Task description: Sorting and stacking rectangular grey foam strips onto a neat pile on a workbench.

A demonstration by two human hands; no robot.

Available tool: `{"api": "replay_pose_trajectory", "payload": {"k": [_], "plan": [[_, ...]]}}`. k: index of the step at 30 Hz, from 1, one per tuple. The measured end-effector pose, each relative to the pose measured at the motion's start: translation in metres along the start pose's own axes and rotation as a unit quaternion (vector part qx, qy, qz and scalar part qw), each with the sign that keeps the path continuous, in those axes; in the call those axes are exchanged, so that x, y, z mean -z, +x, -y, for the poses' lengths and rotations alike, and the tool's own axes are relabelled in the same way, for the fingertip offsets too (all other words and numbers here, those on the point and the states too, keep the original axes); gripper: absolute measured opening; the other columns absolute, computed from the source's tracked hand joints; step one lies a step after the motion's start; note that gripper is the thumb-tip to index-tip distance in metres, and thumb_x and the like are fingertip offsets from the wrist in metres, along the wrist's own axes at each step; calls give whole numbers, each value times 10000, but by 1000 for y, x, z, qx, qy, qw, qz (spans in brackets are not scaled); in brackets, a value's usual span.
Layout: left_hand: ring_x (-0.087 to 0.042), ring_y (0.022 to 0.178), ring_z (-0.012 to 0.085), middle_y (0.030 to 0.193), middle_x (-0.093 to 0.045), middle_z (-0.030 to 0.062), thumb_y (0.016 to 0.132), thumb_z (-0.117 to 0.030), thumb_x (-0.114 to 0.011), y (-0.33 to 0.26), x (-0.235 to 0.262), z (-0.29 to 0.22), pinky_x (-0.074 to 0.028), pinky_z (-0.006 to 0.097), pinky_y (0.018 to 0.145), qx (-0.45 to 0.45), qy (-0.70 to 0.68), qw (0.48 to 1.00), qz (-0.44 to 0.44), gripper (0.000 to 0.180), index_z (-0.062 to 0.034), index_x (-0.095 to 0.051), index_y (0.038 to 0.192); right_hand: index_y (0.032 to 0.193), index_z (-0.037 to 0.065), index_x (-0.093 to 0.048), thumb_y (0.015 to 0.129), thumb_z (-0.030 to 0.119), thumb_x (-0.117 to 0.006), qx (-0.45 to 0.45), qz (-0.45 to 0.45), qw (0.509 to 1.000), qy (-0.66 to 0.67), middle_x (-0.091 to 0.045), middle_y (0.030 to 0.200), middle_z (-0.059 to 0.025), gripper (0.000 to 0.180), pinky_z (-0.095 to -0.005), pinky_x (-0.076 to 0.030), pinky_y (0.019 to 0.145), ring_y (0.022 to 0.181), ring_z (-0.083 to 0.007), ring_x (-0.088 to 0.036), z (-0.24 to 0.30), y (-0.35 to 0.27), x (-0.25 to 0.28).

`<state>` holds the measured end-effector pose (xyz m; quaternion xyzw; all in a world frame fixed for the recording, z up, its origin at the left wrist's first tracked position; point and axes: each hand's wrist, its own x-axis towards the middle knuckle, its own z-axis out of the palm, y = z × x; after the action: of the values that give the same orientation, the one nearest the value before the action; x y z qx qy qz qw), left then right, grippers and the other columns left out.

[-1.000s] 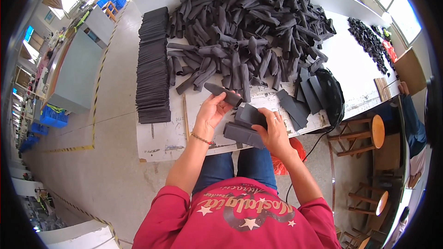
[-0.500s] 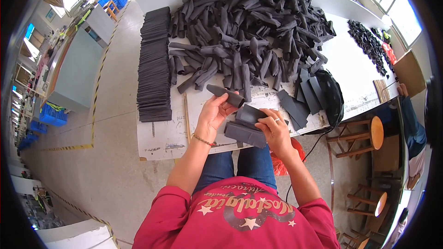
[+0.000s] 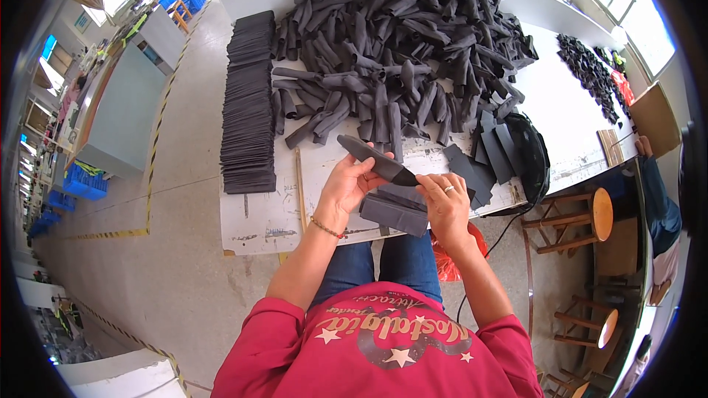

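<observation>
My left hand (image 3: pixel 345 186) is closed round a dark grey fabric sleeve (image 3: pixel 363 151), which points up and left. My right hand (image 3: pixel 447 206) pinches the lower right end of the blackish piece (image 3: pixel 402 175) that meets the sleeve. Whether this end is part of the sleeve or a separate flat piece against its mouth, I cannot tell. Just below both hands, a small stack of flat dark grey pieces (image 3: pixel 392 214) lies at the table's near edge. Beyond my hands spreads a big heap of similar curled sleeves (image 3: pixel 398 44).
A long row of flat dark pieces (image 3: pixel 247 110) lines the table's left side. Loose flat pieces (image 3: pixel 498 149) lie beside a black bag (image 3: pixel 537 166) at right. A red bag (image 3: pixel 476 247) hangs below the edge. Wooden stools (image 3: pixel 601 210) stand at right.
My right hand has moved from a flat dark piece over the small stack to the sleeve's lower right end. The sleeve has shifted slightly right in my left hand.
</observation>
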<state>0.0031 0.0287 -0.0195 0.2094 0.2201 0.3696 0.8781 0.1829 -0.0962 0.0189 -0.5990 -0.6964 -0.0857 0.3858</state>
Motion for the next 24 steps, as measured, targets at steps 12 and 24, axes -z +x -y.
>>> {"api": "replay_pose_trajectory", "payload": {"k": [12,24], "plan": [[-618,1108,314,1211,-597,233,967,-66,-535,-27,-47,11,-540,430,920,-149,77,986,-16,515,2,-273,1406,1131,31,-618,750,57,-737,1,-26,999,-34,-646,985,-100,400,-396,-457,769,873,-286,-593,16,10,-12],[-650,1043,296,1013,-686,211,979,-170,-557,-19,-38,41,-476,414,980,-176,25,984,2,202,16,-563,1059,1062,14,-490,752,51,-745,21,43,990,133,-584,1019,-193,403,-457,-467,769,892,-395,-556,33,8,-32]]}}
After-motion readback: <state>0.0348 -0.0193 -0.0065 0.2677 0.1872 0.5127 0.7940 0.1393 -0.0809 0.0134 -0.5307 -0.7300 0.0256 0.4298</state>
